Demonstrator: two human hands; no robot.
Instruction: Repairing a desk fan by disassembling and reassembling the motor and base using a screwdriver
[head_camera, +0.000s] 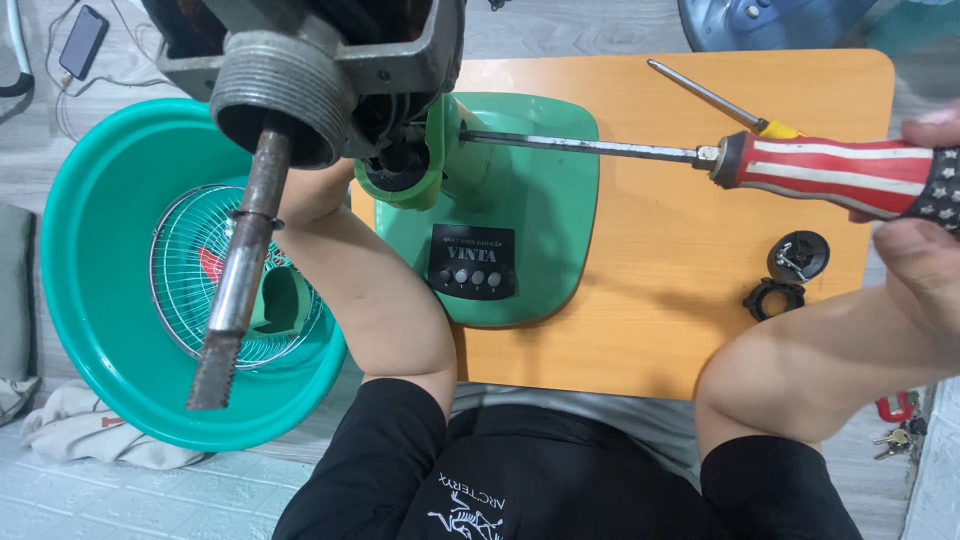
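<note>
Here the right hand (925, 215) is closed round the striped red-and-white handle of a long screwdriver (830, 172), whose shaft runs level to the left and whose tip meets the neck of the green fan base (520, 190), seemingly at a fastener, though the head itself is too small to make out. The left forearm reaches up under the motor (310, 70), which sits tilted close to the camera with its rusty shaft (240, 270) pointing down and toward the viewer; the left hand is hidden behind the motor, so I cannot tell whether it grips or merely props it, but the arm's line suggests it steadies the motor against the tool's push. The base lies flat on a low orange table (700, 320), button panel facing up, which keeps it from rocking. A second, thinner screwdriver (715, 98) lies on the table beyond the first, and two small black parts (785, 272) sit near the right edge, apart from the base. Left of the table, on the pale plank floor, a teal basin (90, 300) holds a wire fan guard (180, 290). A phone (82, 40) on a cable lies at the top left, a crumpled cloth (80, 430) by the basin, and keys (895, 435) at the lower right.
</note>
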